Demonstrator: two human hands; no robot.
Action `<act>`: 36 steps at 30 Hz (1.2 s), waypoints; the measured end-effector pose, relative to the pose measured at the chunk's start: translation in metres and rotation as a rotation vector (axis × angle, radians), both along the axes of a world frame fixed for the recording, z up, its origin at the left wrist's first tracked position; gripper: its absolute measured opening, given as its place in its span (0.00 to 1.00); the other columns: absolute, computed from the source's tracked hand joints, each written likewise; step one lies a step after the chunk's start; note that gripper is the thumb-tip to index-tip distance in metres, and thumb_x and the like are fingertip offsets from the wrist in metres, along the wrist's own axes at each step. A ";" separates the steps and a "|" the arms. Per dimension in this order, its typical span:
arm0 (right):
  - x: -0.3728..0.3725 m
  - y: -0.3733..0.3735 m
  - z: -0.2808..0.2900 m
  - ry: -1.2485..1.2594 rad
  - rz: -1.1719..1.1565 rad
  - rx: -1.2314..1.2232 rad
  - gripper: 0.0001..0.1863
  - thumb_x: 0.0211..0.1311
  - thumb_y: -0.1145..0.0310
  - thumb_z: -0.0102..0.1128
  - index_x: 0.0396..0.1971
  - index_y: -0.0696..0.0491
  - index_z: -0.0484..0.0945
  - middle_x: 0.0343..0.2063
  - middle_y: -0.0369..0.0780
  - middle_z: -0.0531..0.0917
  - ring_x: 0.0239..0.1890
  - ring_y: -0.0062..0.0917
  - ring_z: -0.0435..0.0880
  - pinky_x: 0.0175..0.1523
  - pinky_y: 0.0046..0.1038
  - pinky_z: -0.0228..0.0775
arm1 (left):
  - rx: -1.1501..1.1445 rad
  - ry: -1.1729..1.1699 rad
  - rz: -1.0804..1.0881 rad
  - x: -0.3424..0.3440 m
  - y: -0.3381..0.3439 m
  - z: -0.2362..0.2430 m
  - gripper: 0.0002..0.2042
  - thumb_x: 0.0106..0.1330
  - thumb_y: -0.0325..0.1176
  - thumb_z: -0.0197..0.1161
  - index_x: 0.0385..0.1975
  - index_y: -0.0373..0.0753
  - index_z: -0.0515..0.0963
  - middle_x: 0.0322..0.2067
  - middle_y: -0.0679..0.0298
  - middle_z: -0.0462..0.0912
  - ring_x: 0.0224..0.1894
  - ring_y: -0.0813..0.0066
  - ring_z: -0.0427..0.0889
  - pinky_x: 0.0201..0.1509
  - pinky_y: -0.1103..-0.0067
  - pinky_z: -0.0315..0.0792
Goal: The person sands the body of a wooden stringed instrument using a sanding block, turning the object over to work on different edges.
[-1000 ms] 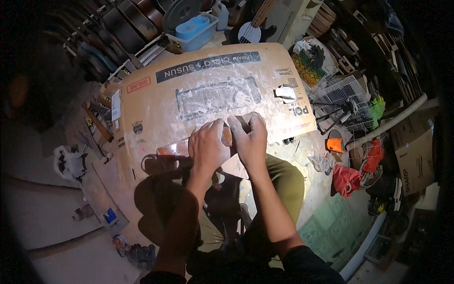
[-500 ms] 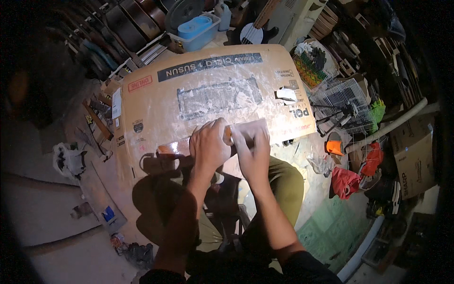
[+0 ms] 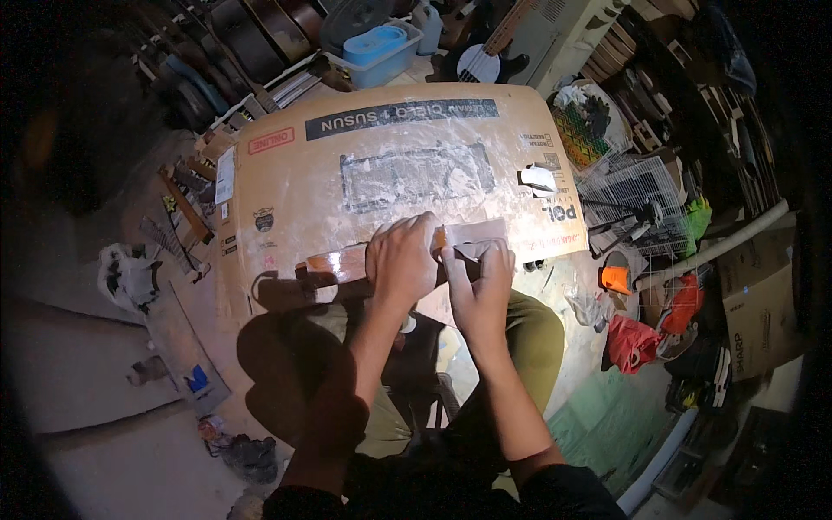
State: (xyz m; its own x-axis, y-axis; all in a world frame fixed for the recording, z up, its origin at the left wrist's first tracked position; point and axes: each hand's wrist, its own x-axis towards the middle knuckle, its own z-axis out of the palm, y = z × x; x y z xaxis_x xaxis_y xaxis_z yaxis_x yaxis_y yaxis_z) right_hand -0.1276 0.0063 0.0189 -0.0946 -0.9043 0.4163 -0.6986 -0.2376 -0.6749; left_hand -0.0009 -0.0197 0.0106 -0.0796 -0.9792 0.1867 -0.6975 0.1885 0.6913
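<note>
A glossy orange-brown strip of wood (image 3: 338, 266) lies crosswise over my lap at the near edge of a dusty cardboard sheet (image 3: 286, 191). My left hand (image 3: 403, 264) is closed over its middle, fingers curled on the far side. Just right of it, my right hand (image 3: 481, 290) pinches a folded greyish sheet that looks like sandpaper (image 3: 479, 231) against the strip. A little orange wood shows between the two hands. The sheet hides the strip's right end. My fingertips are partly hidden.
White dust and a torn white scrap (image 3: 537, 179) lie on the cardboard. Beyond it stand a light-blue tub (image 3: 381, 65) and a bass guitar (image 3: 479, 65). On the right are a wire rack (image 3: 637, 195), an orange object (image 3: 615, 276) and a red bag (image 3: 634, 342).
The whole view has shifted slightly, so the cardboard sits farther right. My right hand has moved slightly toward me along the strip. Both hands keep their hold.
</note>
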 end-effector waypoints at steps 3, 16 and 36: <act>0.008 -0.018 0.012 0.045 -0.017 -0.034 0.14 0.58 0.65 0.67 0.29 0.57 0.71 0.31 0.48 0.74 0.39 0.46 0.70 0.47 0.44 0.60 | -0.079 0.031 0.022 -0.003 0.000 -0.008 0.08 0.60 0.29 0.58 0.38 0.38 0.77 0.31 0.49 0.82 0.38 0.43 0.80 0.43 0.57 0.73; 0.004 0.003 0.007 0.100 -0.031 0.026 0.13 0.58 0.65 0.68 0.32 0.56 0.75 0.33 0.46 0.75 0.39 0.42 0.70 0.48 0.41 0.60 | 0.020 -0.037 -0.008 0.000 -0.005 -0.013 0.12 0.59 0.36 0.60 0.37 0.34 0.76 0.33 0.47 0.82 0.39 0.44 0.81 0.44 0.58 0.72; 0.011 0.000 0.014 0.085 -0.083 -0.009 0.13 0.58 0.66 0.67 0.28 0.57 0.72 0.33 0.48 0.73 0.38 0.45 0.69 0.47 0.44 0.60 | 0.001 -0.061 0.038 -0.004 -0.003 -0.017 0.16 0.66 0.32 0.53 0.50 0.35 0.79 0.36 0.47 0.84 0.42 0.49 0.83 0.50 0.62 0.73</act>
